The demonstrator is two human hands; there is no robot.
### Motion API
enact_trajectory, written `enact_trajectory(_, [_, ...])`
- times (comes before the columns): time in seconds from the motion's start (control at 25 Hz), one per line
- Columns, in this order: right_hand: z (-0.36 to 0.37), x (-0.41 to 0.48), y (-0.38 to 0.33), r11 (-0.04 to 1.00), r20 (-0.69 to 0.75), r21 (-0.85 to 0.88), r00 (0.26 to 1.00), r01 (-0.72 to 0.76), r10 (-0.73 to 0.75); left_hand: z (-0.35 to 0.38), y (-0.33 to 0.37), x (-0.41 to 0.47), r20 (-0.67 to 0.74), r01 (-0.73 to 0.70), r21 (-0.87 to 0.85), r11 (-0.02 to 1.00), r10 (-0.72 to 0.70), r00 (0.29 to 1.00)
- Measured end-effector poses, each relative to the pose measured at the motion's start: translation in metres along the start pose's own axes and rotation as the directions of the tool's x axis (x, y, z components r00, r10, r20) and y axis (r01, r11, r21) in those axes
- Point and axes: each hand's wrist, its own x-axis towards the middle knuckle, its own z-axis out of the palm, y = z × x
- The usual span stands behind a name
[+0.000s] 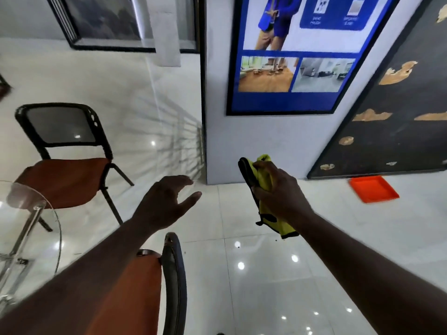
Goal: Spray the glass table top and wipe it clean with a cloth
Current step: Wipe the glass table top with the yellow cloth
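Observation:
My right hand (278,189) grips a yellow-green cloth with black trim (264,213), bunched in the fist and hanging below it, held in the air over the floor. My left hand (167,201) is stretched forward, fingers spread and relaxed, holding nothing. The round glass table top (52,213) on chrome legs shows only at the far left edge, well left of both hands. No spray bottle is in view.
A chair with an orange seat and black mesh back (65,151) stands behind the table. A second orange chair (147,286) is right below my left arm. A wall with a blue poster (290,56) lies ahead; an orange tray (372,188) lies on the glossy tiled floor.

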Motion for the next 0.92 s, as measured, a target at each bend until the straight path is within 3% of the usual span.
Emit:
enact_trajectory(0.24, [0.027, 0.147, 0.005, 0.972, 0.112, 0.092, 0.967, 0.218, -0.227, -0.001, -0.027, 0.062, -0.113, 0.205, 0.065, 0.977, -0.197, 0.974])
enact_trajectory(0.48, [0.062, 0.276, -0.024, 0.894, 0.263, 0.141, 0.855, 0.424, -0.447, -0.014, -0.044, 0.103, -0.243, 0.453, 0.148, 0.879, -0.412, 0.878])
enact_trajectory(0.72, [0.141, 0.346, -0.126, 0.757, 0.427, 0.26, 0.632, 0.6, -0.647, -0.033, -0.096, 0.075, -0.434, 0.709, 0.155, 0.688, -0.598, 0.674])
enact_trajectory(0.92, [0.248, 0.377, -0.222, 0.697, 0.54, 0.332, 0.478, 0.636, -0.693, -0.04, -0.173, 0.019, -0.482, 0.89, 0.042, 0.453, -0.771, 0.416])
